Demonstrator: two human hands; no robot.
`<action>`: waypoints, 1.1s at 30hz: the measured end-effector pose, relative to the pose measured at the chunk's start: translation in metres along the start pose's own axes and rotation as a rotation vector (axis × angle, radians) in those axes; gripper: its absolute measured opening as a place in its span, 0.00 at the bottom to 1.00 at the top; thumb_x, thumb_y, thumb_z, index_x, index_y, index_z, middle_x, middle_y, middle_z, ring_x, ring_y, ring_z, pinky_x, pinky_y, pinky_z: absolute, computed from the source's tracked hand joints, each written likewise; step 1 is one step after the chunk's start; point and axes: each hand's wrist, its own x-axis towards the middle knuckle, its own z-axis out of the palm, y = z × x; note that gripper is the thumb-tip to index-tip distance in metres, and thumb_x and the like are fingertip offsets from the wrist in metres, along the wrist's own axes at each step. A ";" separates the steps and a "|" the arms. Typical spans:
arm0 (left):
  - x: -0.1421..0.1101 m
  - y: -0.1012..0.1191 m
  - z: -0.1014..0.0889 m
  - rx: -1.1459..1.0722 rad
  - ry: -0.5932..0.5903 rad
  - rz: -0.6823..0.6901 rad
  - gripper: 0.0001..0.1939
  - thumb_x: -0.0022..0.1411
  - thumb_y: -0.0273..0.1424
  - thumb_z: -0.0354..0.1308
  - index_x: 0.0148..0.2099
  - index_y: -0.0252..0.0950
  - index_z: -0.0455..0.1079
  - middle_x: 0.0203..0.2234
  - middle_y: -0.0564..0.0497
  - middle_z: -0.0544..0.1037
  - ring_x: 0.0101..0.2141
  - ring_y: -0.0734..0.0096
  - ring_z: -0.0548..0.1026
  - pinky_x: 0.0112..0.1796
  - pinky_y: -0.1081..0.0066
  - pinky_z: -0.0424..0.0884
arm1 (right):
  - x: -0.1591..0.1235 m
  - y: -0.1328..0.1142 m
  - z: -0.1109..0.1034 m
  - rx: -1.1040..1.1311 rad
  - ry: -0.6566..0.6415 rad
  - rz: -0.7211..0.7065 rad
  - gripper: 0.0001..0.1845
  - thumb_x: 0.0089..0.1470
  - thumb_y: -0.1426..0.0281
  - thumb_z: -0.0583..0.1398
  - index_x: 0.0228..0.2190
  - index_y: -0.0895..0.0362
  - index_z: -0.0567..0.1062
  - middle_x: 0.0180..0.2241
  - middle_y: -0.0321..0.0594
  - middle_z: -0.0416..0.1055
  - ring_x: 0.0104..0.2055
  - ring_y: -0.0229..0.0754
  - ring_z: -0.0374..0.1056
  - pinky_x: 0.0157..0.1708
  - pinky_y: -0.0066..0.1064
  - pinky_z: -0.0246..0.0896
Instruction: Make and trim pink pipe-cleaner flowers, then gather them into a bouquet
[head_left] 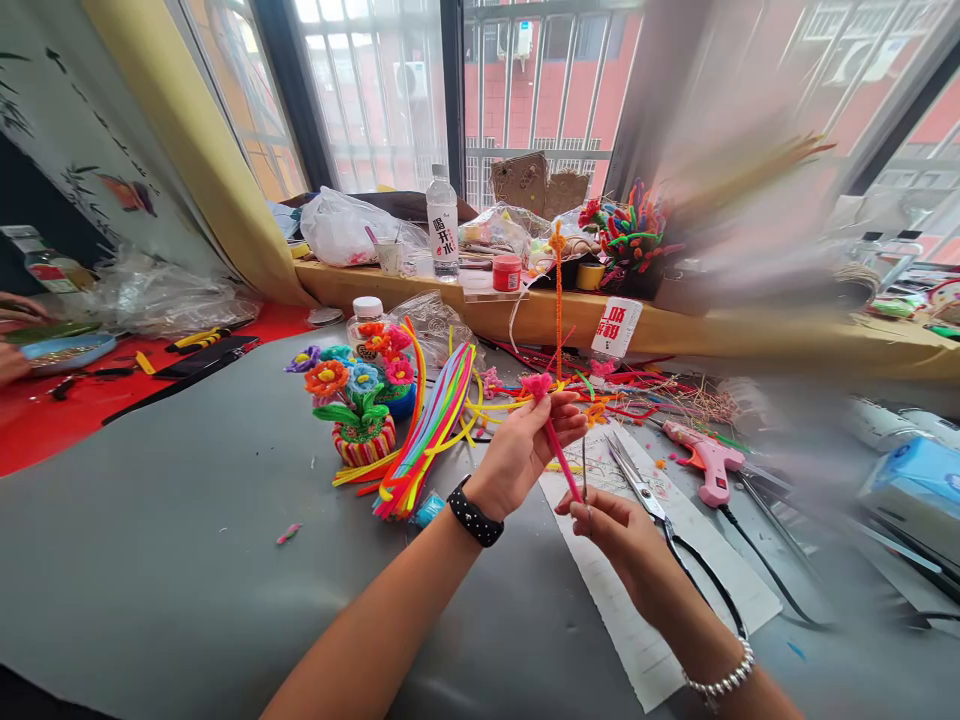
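Note:
My left hand, with a dark dotted band at the wrist, is closed around the upper stem of a pink pipe-cleaner flower. Its pink fuzzy stem slants down to my right hand, whose fingertips pinch the lower end. A thin dark metal piece rises from the right fingertips; I cannot make out its kind. Below the hands lies a white paper sheet with large scissors on it, blades partly apart. Left of my left hand lies a bundle of colourful pipe cleaners.
A pot of pipe-cleaner flowers stands left of the bundle. A pink glue gun with a black cord lies at right. Loose pipe cleaners and scraps litter the back. On the ledge are a water bottle and a red jar. Another person's hand shows at far left.

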 end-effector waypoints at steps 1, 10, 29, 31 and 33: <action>0.000 0.000 0.000 0.008 0.012 0.012 0.10 0.59 0.28 0.47 0.34 0.29 0.69 0.27 0.48 0.72 0.30 0.76 0.72 0.40 0.70 0.68 | 0.000 -0.001 0.001 0.005 -0.002 0.004 0.14 0.39 0.60 0.62 0.19 0.59 0.70 0.25 0.38 0.66 0.29 0.38 0.58 0.29 0.27 0.55; -0.001 0.003 -0.002 0.172 0.049 0.040 0.11 0.57 0.32 0.50 0.35 0.30 0.70 0.28 0.48 0.71 0.31 0.75 0.70 0.38 0.71 0.66 | 0.002 0.004 0.001 0.050 0.150 -0.025 0.14 0.40 0.61 0.62 0.17 0.59 0.69 0.22 0.34 0.59 0.29 0.36 0.54 0.30 0.27 0.52; 0.004 0.012 -0.009 0.531 0.092 0.120 0.15 0.44 0.31 0.62 0.35 0.31 0.64 0.23 0.50 0.75 0.26 0.72 0.74 0.29 0.73 0.69 | 0.002 0.004 -0.008 -0.128 -0.060 -0.047 0.21 0.49 0.54 0.54 0.22 0.59 0.70 0.27 0.39 0.67 0.29 0.37 0.57 0.31 0.27 0.52; 0.004 0.015 -0.010 0.503 0.104 0.133 0.14 0.45 0.30 0.62 0.34 0.31 0.64 0.23 0.50 0.75 0.25 0.74 0.73 0.28 0.74 0.69 | 0.001 0.004 -0.007 -0.156 -0.173 -0.068 0.23 0.49 0.51 0.52 0.21 0.59 0.69 0.27 0.40 0.67 0.27 0.37 0.56 0.29 0.28 0.53; 0.003 0.016 -0.010 0.475 0.105 0.123 0.13 0.46 0.30 0.61 0.34 0.31 0.65 0.23 0.51 0.75 0.25 0.75 0.73 0.29 0.75 0.69 | 0.001 0.005 -0.006 -0.175 -0.296 -0.108 0.26 0.48 0.48 0.50 0.23 0.59 0.68 0.28 0.41 0.67 0.29 0.38 0.58 0.29 0.28 0.53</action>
